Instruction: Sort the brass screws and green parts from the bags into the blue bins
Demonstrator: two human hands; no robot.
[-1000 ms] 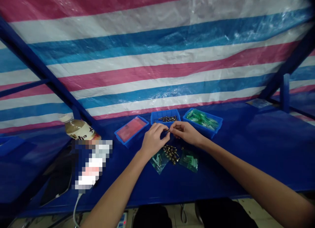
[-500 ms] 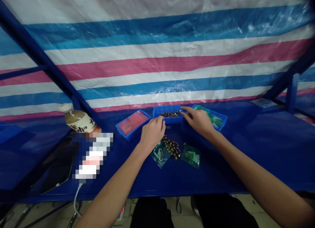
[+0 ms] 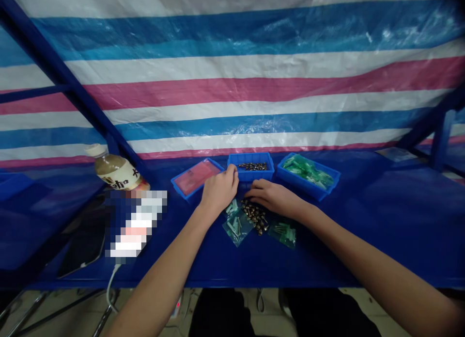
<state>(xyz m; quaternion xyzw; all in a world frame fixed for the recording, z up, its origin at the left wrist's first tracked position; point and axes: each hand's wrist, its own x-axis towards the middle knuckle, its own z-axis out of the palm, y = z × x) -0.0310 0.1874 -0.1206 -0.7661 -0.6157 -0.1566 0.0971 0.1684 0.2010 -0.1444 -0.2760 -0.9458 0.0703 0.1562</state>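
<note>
My left hand (image 3: 220,187) is at the front left corner of the middle blue bin (image 3: 250,177), its fingers pressed together; what they hold, if anything, is hidden. That bin contains small metal parts (image 3: 253,167). With fingers bent and together, my right hand (image 3: 274,196) reaches over the top of a loose pile of brass-coloured metal pieces (image 3: 256,218); its fingertips are too small to read. Left of the pile lies a clear bag of plugs and screws (image 3: 237,227), with another small bag (image 3: 231,207) behind it. A greenish bag (image 3: 284,233) lies on the right.
A blue bin of red packets (image 3: 196,177) stands left, and one with green bags (image 3: 308,172) right. Farther left are a bottle (image 3: 118,172), a dark flat device (image 3: 82,245) and a white cable (image 3: 109,288). A striped sheet (image 3: 254,94) hangs behind.
My right hand has moved from the middle bin's right edge down and left to the loose pile. My left hand has shifted slightly up and left. The view has tilted a little.
</note>
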